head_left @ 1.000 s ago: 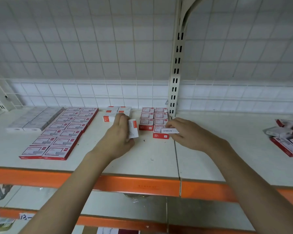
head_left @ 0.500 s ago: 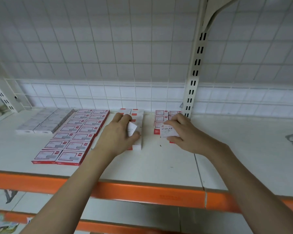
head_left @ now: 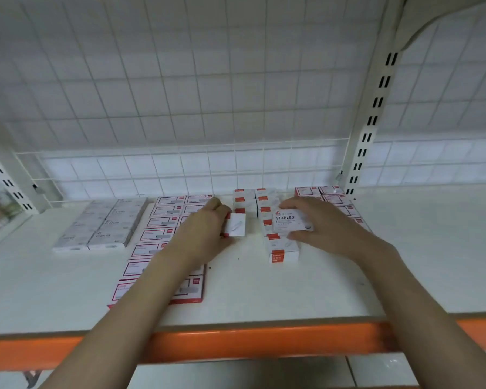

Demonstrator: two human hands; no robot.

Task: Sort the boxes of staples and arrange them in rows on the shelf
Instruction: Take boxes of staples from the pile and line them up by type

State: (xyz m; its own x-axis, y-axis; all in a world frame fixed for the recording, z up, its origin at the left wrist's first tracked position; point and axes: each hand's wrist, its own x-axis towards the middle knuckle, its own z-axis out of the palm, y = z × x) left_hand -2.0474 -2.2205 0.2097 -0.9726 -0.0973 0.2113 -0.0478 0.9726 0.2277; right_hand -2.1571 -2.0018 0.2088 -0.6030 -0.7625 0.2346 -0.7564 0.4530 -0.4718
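Gripping a small white staple box (head_left: pixel 235 225) on end, the left hand (head_left: pixel 205 231) hovered just left of the orange-banded column (head_left: pixel 281 242), while the right hand (head_left: pixel 317 223) pinched a flat STAPLES box (head_left: pixel 289 219) above it.

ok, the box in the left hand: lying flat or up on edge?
On edge. The left hand grips the small white box with its broad face toward the camera, beside the flat-lying rows.
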